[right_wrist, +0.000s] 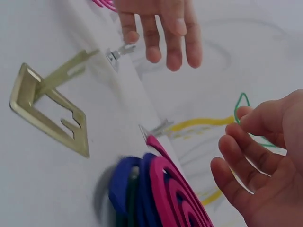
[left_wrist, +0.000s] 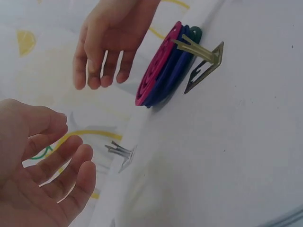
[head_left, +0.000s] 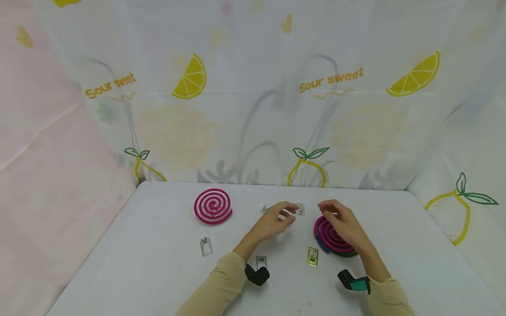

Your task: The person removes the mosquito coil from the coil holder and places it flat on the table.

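My left hand (head_left: 273,220) hovers over the middle of the table, fingers loosely bent and nothing in them. To its right, my right hand (head_left: 348,224) is raised over a stack of mosquito coils (head_left: 329,235), its fingers also loosely bent and holding nothing. In the left wrist view the stack shows a pink coil (left_wrist: 158,66) on blue and green ones. A gold metal coil stand (head_left: 312,263) with an upright prong lies just left of the stack. One pink mosquito coil (head_left: 213,191) sits apart at the back left, over a small dark tip.
Several silver stands lie about: one at the left (head_left: 204,241), one beside the left wrist camera (head_left: 261,258), one near the left fingertips (head_left: 301,210), another behind the left hand (head_left: 263,208). A lemon-printed cloth (head_left: 253,131) hangs behind the white table (head_left: 158,272).
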Action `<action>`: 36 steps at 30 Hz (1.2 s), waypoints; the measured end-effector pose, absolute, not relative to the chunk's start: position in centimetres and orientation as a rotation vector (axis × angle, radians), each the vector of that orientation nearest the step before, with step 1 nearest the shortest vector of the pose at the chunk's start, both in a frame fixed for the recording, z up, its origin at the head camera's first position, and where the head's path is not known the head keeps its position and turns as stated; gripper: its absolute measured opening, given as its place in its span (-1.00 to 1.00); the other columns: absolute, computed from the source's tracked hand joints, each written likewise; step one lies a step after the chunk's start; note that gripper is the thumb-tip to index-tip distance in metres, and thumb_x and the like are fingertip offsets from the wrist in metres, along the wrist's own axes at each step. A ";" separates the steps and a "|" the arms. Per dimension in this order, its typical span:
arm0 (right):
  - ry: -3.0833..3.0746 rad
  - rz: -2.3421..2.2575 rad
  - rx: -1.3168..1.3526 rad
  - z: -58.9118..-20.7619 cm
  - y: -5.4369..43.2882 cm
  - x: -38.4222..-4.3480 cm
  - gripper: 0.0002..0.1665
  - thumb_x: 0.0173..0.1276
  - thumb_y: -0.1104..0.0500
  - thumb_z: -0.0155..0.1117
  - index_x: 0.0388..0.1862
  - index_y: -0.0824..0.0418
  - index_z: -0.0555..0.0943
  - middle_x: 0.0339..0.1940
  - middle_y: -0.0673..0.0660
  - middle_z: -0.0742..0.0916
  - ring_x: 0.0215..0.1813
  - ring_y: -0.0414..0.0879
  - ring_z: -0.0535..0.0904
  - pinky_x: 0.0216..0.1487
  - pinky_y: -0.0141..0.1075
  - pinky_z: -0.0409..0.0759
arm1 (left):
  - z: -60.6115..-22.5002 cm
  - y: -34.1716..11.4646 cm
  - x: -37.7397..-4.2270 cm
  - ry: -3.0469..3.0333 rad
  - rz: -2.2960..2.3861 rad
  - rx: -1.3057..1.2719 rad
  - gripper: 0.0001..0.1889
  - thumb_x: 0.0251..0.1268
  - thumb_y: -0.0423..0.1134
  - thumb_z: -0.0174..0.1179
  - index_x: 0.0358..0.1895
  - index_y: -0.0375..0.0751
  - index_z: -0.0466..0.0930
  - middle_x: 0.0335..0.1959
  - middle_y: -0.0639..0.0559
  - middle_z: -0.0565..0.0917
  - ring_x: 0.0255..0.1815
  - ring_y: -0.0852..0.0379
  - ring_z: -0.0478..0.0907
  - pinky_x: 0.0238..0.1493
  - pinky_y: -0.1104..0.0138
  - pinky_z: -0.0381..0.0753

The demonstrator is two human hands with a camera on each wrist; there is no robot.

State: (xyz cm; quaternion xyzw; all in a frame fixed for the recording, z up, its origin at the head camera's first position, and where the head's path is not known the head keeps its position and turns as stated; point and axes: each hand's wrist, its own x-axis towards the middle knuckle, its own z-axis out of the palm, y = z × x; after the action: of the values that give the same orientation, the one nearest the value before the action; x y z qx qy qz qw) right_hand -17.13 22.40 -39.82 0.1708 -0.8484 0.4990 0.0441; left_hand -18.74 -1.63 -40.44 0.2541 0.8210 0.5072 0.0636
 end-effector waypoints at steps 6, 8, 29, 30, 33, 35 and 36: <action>-2.576 1.562 0.589 -39.8 20.5 -17.3 -0.72 0.43 0.27 0.05 0.07 0.35 0.48 -0.03 0.36 0.61 -0.06 -0.27 0.55 -0.06 -0.50 0.52 | -39.8 -3.1 -18.8 2.502 1.497 0.776 -0.69 0.37 -0.26 0.08 0.14 -0.16 0.50 0.04 -0.10 0.62 0.02 0.04 0.59 -0.12 0.38 0.60; -2.579 1.590 0.596 -39.7 19.8 -17.3 -0.71 0.43 0.26 0.05 0.08 0.34 0.47 -0.02 0.35 0.61 -0.04 -0.24 0.54 -0.05 -0.49 0.53 | -39.7 -3.7 -18.8 2.513 1.495 0.781 -0.68 0.37 -0.27 0.08 0.15 -0.15 0.49 0.06 -0.09 0.61 0.03 0.06 0.59 -0.08 0.36 0.59; -2.469 1.642 0.786 -40.4 15.8 -18.4 -0.74 0.40 0.30 0.06 0.03 0.36 0.48 -0.09 0.40 0.60 -0.07 0.04 0.58 -0.15 -0.52 0.54 | -39.3 -7.5 -19.4 2.566 1.534 0.724 -0.66 0.34 -0.26 0.12 0.17 -0.15 0.48 0.07 -0.07 0.59 0.02 0.06 0.58 -0.01 0.25 0.61; -2.472 1.642 0.794 -40.4 15.6 -18.5 -0.74 0.40 0.30 0.06 0.04 0.36 0.48 -0.09 0.40 0.60 -0.09 -0.03 0.58 -0.15 -0.52 0.53 | -39.2 -7.6 -19.4 2.574 1.530 0.717 -0.66 0.34 -0.26 0.12 0.17 -0.13 0.48 0.06 -0.05 0.59 0.02 0.07 0.58 -0.01 0.25 0.62; -2.508 1.665 0.761 -40.2 14.9 -18.6 -0.74 0.41 0.29 0.07 0.04 0.32 0.48 -0.05 0.37 0.60 -0.07 -0.13 0.56 -0.13 -0.50 0.53 | -39.1 -8.1 -19.5 2.591 1.530 0.723 -0.65 0.34 -0.27 0.13 0.17 -0.13 0.48 0.06 -0.05 0.59 0.03 0.03 0.58 -0.01 0.24 0.62; -2.541 1.687 0.733 -40.1 14.5 -18.6 -0.73 0.41 0.28 0.07 0.06 0.30 0.48 -0.02 0.38 0.60 -0.02 -0.05 0.56 -0.09 -0.49 0.53 | -39.0 -8.4 -19.5 2.596 1.528 0.714 -0.65 0.34 -0.28 0.13 0.17 -0.12 0.47 0.07 -0.06 0.58 0.04 0.02 0.58 0.00 0.23 0.62; -2.544 1.690 0.738 -40.0 14.3 -18.6 -0.72 0.41 0.27 0.08 0.07 0.31 0.47 0.00 0.38 0.59 0.00 0.02 0.56 -0.08 -0.47 0.53 | -39.0 -8.6 -19.5 2.597 1.523 0.700 -0.65 0.33 -0.28 0.13 0.17 -0.12 0.47 0.08 -0.05 0.58 0.04 0.03 0.57 0.00 0.23 0.62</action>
State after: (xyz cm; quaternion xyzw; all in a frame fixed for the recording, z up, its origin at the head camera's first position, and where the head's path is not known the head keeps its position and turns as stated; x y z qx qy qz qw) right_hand -18.62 14.30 -39.97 0.2350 -0.8096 0.5378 -0.0003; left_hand -19.53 -8.64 -38.99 0.2265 0.8399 0.4925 0.0254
